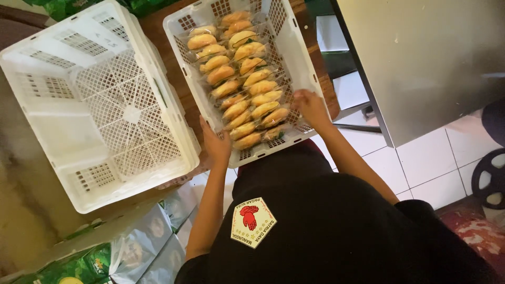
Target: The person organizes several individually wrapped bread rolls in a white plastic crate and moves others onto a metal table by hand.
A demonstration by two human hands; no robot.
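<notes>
Two white crates [100, 105]; two rows wrapped buns [239, 79], too overlapped to count.

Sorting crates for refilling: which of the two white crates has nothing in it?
The left crate; its lattice floor is bare. The crate between both hands holds rows of wrapped buns.
</notes>
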